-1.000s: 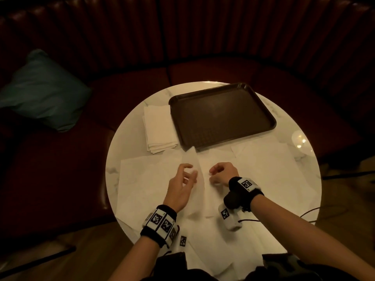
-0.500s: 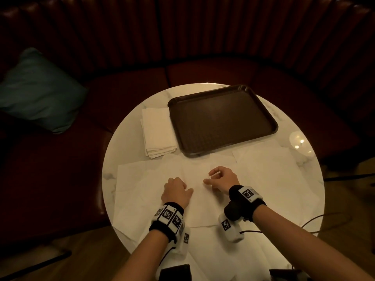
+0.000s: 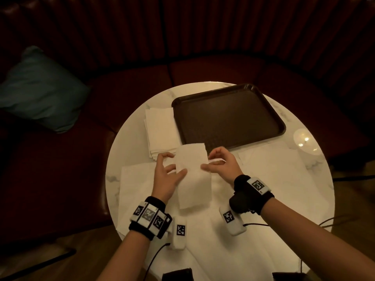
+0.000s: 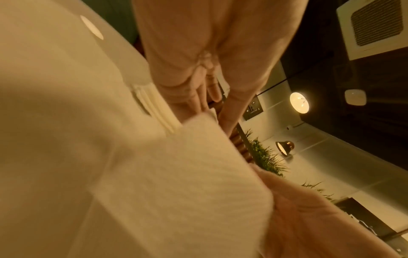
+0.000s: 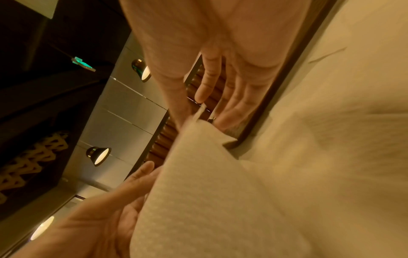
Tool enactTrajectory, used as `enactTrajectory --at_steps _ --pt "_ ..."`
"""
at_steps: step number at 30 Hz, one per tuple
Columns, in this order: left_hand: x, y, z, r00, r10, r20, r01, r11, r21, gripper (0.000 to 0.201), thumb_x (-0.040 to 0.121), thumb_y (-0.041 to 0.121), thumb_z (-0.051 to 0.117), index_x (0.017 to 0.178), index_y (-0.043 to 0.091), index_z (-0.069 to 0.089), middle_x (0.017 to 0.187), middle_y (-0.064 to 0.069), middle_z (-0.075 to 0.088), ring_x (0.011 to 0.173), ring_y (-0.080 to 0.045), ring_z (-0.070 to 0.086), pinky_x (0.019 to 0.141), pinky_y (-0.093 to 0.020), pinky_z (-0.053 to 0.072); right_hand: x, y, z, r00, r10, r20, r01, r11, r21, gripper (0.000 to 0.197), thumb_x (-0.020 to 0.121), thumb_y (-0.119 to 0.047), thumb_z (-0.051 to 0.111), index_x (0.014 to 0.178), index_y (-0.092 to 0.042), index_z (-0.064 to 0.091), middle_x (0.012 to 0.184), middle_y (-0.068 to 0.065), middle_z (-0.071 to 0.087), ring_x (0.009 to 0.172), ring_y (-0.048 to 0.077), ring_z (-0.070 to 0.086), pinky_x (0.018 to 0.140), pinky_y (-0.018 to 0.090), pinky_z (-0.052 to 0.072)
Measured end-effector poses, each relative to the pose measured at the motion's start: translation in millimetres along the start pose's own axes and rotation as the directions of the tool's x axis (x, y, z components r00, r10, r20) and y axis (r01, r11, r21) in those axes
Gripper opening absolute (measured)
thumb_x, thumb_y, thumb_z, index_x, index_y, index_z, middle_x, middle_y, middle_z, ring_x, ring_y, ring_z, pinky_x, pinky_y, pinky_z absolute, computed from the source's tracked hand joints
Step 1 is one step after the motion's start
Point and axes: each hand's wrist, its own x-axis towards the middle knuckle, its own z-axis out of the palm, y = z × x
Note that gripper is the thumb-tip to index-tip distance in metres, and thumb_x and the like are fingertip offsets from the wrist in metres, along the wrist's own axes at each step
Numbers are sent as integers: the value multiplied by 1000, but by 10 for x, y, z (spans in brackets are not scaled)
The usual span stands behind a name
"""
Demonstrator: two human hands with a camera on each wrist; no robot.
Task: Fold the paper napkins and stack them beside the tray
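A narrow folded white napkin [image 3: 192, 179] is lifted off the round table, and both hands hold it. My left hand [image 3: 176, 164] grips its left edge, thumb on top. My right hand [image 3: 207, 161] pinches its right edge. The left wrist view shows the napkin [image 4: 176, 174] blurred, and in the right wrist view the napkin [image 5: 209, 200] fills the middle. The dark brown tray [image 3: 280, 126] lies just beyond the hands. A stack of folded napkins [image 3: 160, 128] sits against the tray's left side, close to the held napkin's far end.
Unfolded napkins lie spread on the white marble table [image 3: 125, 142], to the left [image 3: 138, 185] and right [image 3: 284, 179] of the hands. A bright glare spot [image 3: 304, 139] marks the table's right edge. A teal cushion [image 3: 40, 88] rests on the dark red bench [image 3: 203, 72].
Half a second ago both hands pressed the napkin flat on the table. Now they hold it folded narrower, raised and moved toward the tray and stack.
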Motion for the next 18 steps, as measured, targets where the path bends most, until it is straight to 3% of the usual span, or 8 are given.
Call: enactTrajectory --at_steps 3,5,7,9,13,15,18 --pt "132 100 -131 992 127 -3 -126 989 74 26 80 -7 70 102 3 61 101 -6 70 91 -22 68 63 -24 53 114 -115 104 994 82 78 -86 995 48 46 73 -16 83 94 -19 42 106 5 58 94 17 60 76 34 55" --pt "264 180 -227 988 151 -20 -149 986 77 23 80 -7 69 102 1 68 109 -7 68 94 -18 68 70 -20 55 204 -240 194 974 102 200 -124 987 98 45 76 -9 78 92 -18 37 101 7 59 93 20 62 73 35 57" --pt "443 292 -322 990 141 -26 -140 989 40 33 81 -7 70 111 5 68 120 -6 65 95 -15 70 77 -24 58 349 -427 291 960 36 279 -69 991 112 39 78 2 73 89 -15 39 88 6 59 81 22 62 65 35 58" --pt "640 447 -404 988 154 -22 -153 987 53 43 81 -5 70 120 13 65 129 1 60 103 -18 69 83 -32 59 560 -643 386 959 -53 280 34 997 73 31 79 9 69 90 -12 49 87 8 60 76 25 61 57 33 57" --pt "1070 691 -527 973 231 -8 -229 970 80 54 81 -2 71 127 24 57 130 10 51 104 -20 67 79 -34 60 1070 -910 565 953 -145 268 159 987 -30 30 82 5 68 104 -16 69 113 7 65 87 20 66 73 32 60" --pt "1359 639 -612 977 213 -13 -208 966 155 61 79 4 76 130 30 54 133 9 49 113 -24 62 86 -42 58 1326 -910 658 958 -156 239 178 981 -73 33 83 3 67 108 -18 71 118 6 66 82 16 66 78 32 59" --pt "1719 428 -729 992 123 -18 -107 917 385 76 74 17 81 136 43 46 143 7 43 125 -25 52 97 -51 51 1681 -821 784 974 -91 209 136 967 -214 37 81 -1 71 112 -20 70 122 4 64 94 20 67 84 32 58"
